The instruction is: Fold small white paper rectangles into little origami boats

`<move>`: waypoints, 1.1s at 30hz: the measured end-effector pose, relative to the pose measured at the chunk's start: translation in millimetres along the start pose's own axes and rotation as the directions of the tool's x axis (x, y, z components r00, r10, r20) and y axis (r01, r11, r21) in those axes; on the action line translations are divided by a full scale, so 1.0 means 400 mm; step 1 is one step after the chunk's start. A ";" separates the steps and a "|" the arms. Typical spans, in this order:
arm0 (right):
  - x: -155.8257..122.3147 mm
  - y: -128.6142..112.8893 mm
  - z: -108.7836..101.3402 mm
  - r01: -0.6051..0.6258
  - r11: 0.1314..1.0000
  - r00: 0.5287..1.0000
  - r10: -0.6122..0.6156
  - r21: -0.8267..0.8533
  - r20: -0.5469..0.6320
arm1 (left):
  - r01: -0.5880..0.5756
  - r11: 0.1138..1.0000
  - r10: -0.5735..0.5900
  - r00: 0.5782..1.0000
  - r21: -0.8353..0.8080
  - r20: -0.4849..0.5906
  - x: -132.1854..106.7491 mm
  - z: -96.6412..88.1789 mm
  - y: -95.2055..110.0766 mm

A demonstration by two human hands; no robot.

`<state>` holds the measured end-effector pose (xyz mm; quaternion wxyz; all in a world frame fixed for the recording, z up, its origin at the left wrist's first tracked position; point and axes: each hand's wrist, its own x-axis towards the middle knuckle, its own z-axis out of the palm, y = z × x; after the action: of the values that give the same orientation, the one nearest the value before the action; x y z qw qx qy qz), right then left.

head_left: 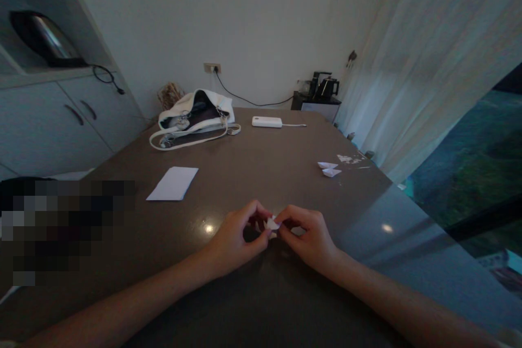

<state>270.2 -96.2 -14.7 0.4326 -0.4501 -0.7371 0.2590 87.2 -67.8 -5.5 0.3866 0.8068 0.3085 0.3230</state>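
Note:
Between my two hands, just above the near middle of the table, is a small folded white paper (pixel 271 223). My left hand (pixel 240 236) pinches its left side with thumb and fingers. From the other side, my right hand (pixel 310 236) grips it between thumb and forefinger. Fingertips cover much of the paper, so its full shape cannot be made out. Off to the right lie two small folded paper boats (pixel 331 172), close beside each other. A stack of white paper sheets (pixel 173 184) rests flat on the left of the table.
The brown table (pixel 253 155) carries a white handbag (pixel 196 117) and a white power bank (pixel 266 122) with a short cable at the back. White scraps (pixel 349 159) lie near the right edge by the curtain (pixel 379 65). A blurred-out person (pixel 53 228) is at the left.

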 end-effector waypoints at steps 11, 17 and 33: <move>0.000 -0.004 -0.011 0.107 0.993 0.992 -0.103 -0.050 0.069 | 0.240 0.857 -0.223 0.971 -0.456 0.091 0.011 0.013 -0.032; 0.011 -0.009 -0.014 -0.031 0.989 0.994 0.015 0.142 0.110 | 0.247 0.864 -0.257 0.966 -0.438 0.037 0.016 -0.003 -0.042; 0.016 0.003 -0.008 -0.184 0.979 0.957 0.158 0.087 0.244 | 0.222 0.911 -0.242 0.970 -0.347 -0.015 0.019 -0.005 -0.011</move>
<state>272.0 -89.9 -11.6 0.3418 -0.4543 -0.7262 0.3866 89.1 -58.9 -5.9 0.5477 0.6753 0.3521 0.3465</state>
